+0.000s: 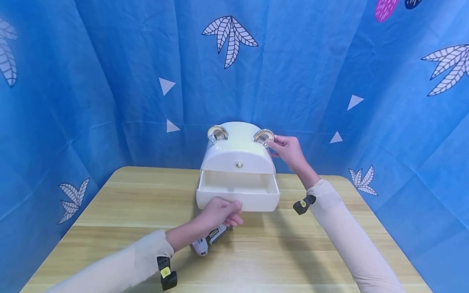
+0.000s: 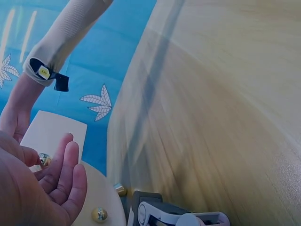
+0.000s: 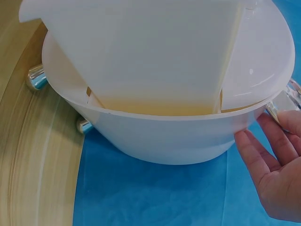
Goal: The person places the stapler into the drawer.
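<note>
A glossy white storage box [image 1: 239, 138] with a rounded top stands at the back of the table. Its drawer [image 1: 238, 203] is pulled out toward me, and the inside that shows is bare. My left hand [image 1: 220, 212] pinches the small gold drawer knob [image 2: 44, 160] at the front between thumb and forefinger, the other fingers loosely extended. At the upper right, my right hand [image 1: 287, 150] holds the round gold-rimmed ear [image 1: 264, 136], thumb in front, other fingers against the box's side. A matching ear [image 1: 218, 133] sits on the left.
Partly hidden under my left forearm, a grey-and-white hinged gadget [image 1: 217, 234] lies on the wooden table [image 1: 146, 203]. Short gold feet [image 3: 36, 76] carry the box. Another gold knob [image 1: 239, 165] is on its upper front. A blue patterned curtain [image 1: 304, 81] hangs close behind.
</note>
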The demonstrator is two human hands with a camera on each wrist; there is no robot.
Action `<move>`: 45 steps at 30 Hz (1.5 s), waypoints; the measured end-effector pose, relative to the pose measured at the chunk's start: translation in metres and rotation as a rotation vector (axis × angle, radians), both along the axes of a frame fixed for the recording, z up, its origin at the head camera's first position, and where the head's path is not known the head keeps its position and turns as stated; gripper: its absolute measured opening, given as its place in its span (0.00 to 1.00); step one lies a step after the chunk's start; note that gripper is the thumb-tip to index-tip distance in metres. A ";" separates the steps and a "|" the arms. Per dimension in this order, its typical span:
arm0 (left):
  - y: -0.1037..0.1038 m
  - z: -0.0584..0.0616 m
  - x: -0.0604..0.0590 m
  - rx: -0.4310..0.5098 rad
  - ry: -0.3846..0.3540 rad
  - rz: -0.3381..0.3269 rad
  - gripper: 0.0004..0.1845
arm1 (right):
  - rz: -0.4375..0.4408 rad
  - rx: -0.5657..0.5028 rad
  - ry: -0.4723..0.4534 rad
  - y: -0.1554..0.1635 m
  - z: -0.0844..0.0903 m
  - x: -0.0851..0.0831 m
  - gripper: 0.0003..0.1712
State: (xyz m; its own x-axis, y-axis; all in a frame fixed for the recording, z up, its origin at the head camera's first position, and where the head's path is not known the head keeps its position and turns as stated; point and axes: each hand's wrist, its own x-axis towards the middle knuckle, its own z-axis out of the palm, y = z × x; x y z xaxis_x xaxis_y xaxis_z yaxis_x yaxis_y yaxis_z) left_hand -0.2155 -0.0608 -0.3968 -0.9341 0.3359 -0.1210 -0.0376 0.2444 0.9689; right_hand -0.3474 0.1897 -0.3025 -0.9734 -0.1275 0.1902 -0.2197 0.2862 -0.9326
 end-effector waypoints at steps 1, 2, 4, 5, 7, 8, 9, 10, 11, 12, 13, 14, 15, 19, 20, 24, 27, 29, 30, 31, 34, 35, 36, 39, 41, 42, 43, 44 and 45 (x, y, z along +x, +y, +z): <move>-0.001 0.000 0.001 0.001 0.003 -0.003 0.22 | -0.002 0.001 -0.001 0.000 0.000 0.000 0.24; -0.001 0.000 0.001 -0.001 0.003 -0.005 0.22 | -0.002 0.003 0.000 0.000 0.000 0.000 0.24; -0.003 0.000 0.001 -0.005 0.005 -0.011 0.22 | -0.003 0.005 0.000 0.000 0.001 0.001 0.24; -0.005 0.000 0.001 -0.011 0.009 -0.018 0.22 | -0.002 0.005 0.002 0.000 0.001 0.001 0.24; -0.009 0.001 0.000 -0.035 0.036 -0.050 0.21 | -0.001 0.008 0.003 0.000 0.001 0.001 0.24; -0.012 0.002 0.000 -0.052 0.058 -0.076 0.20 | 0.001 0.010 0.004 0.000 0.001 0.000 0.24; -0.016 0.002 -0.001 -0.080 0.096 -0.110 0.19 | 0.001 0.007 0.003 0.000 0.001 0.000 0.24; -0.020 0.002 -0.002 -0.124 0.147 -0.148 0.17 | 0.000 0.006 0.001 0.000 0.001 0.000 0.24; -0.024 0.003 -0.004 -0.175 0.212 -0.189 0.15 | 0.001 0.006 0.000 0.000 0.001 0.000 0.24; -0.029 0.003 -0.005 -0.230 0.283 -0.230 0.13 | -0.001 0.008 -0.002 0.000 0.002 0.001 0.24; -0.034 0.003 -0.006 -0.282 0.361 -0.276 0.12 | -0.001 0.006 -0.003 0.000 0.002 0.000 0.24; -0.038 0.003 -0.007 -0.333 0.422 -0.313 0.10 | -0.001 0.005 -0.004 0.000 0.002 0.000 0.24; -0.043 0.003 -0.008 -0.386 0.485 -0.345 0.09 | -0.004 0.001 -0.004 0.000 0.003 0.001 0.24; -0.058 0.003 -0.010 -0.543 0.579 -0.451 0.10 | -0.005 -0.004 0.000 0.000 0.004 0.000 0.24; -0.061 0.004 -0.010 -0.579 0.573 -0.466 0.12 | -0.005 -0.005 0.000 0.000 0.004 0.000 0.24; -0.073 0.004 -0.006 -0.698 0.611 -0.525 0.18 | -0.009 -0.002 -0.001 0.000 0.003 -0.001 0.23; -0.081 0.000 -0.003 -0.757 0.638 -0.550 0.20 | -0.012 -0.005 -0.005 0.000 0.003 0.000 0.23; -0.084 -0.004 -0.001 -0.790 0.641 -0.561 0.21 | -0.013 -0.005 -0.006 0.000 0.003 0.000 0.24; -0.086 -0.007 -0.001 -0.807 0.636 -0.562 0.22 | -0.016 -0.009 -0.007 0.000 0.003 0.000 0.23; -0.087 -0.009 0.000 -0.824 0.626 -0.559 0.22 | -0.015 -0.008 -0.007 0.001 0.003 0.000 0.24; -0.089 -0.015 0.002 -0.860 0.636 -0.563 0.23 | -0.012 -0.010 -0.009 0.001 0.002 -0.001 0.24; -0.090 -0.016 0.003 -0.869 0.642 -0.563 0.23 | -0.011 -0.016 -0.011 0.001 0.002 -0.001 0.24; -0.091 -0.017 0.003 -0.878 0.653 -0.564 0.24 | -0.008 -0.017 -0.012 0.001 0.002 -0.001 0.24; -0.092 -0.018 0.004 -0.881 0.681 -0.565 0.24 | -0.003 -0.019 -0.012 0.000 0.001 -0.001 0.24; -0.093 -0.018 0.004 -0.881 0.691 -0.569 0.23 | -0.004 -0.015 -0.013 0.000 0.001 -0.001 0.24; -0.093 -0.018 0.004 -0.879 0.694 -0.571 0.22 | -0.004 -0.014 -0.012 0.000 0.001 -0.001 0.24; -0.094 -0.019 0.004 -0.876 0.697 -0.572 0.22 | -0.004 -0.010 -0.010 0.000 0.001 -0.001 0.24; -0.094 -0.019 0.003 -0.872 0.698 -0.572 0.21 | -0.004 -0.006 -0.007 0.000 0.000 -0.001 0.24; -0.095 -0.020 0.003 -0.870 0.696 -0.572 0.20 | -0.004 -0.002 -0.004 0.000 -0.001 -0.001 0.24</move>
State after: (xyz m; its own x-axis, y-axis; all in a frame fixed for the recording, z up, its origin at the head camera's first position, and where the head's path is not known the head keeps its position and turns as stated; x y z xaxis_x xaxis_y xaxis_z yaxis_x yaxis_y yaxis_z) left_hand -0.2123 -0.1557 -0.4165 -0.6356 0.7706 -0.0458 0.7395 0.6248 0.2504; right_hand -0.3483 0.1896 -0.3030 -0.9748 -0.1232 0.1862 -0.2145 0.2848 -0.9343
